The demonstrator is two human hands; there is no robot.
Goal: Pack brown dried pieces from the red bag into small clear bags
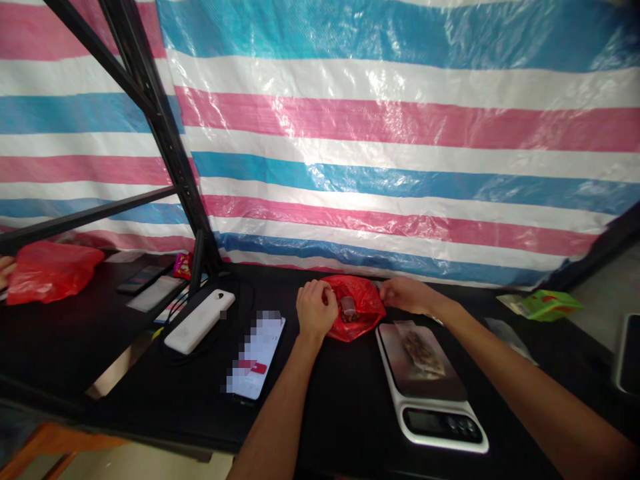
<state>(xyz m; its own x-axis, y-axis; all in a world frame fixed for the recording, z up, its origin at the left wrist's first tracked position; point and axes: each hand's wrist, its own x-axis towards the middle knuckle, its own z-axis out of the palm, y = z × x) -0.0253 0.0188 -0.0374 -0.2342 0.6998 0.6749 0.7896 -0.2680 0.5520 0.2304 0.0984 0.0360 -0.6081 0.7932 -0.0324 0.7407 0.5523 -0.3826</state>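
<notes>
You had both hands at a red plastic bag (367, 320) lying on the black desk (330, 427); its plastic was bunched and open between them, and a small glossy item (348, 307) showed inside, too unclear to identify. Your left hand (316, 310) was curled over the bag's left side, its grip closed on the plastic; your right hand (407, 295) reached in from the other side, its fingertips (384, 289) pressed together at the bag's upper right edge. They touched the edge, but whether they pinched it could not be told. Just below the bag stood a digital kitchen scale (415, 430), a clear packet of something brown (423, 350) lying on its platform; to your left lay a phone with a blurred screen (255, 357) and a white power bank (199, 321). Further left, beyond a black metal frame upright (165, 140), lay a second red bag (50, 272), with another person's hand (6, 270) at its edge — a green packet (550, 305) lay off to the right.
</notes>
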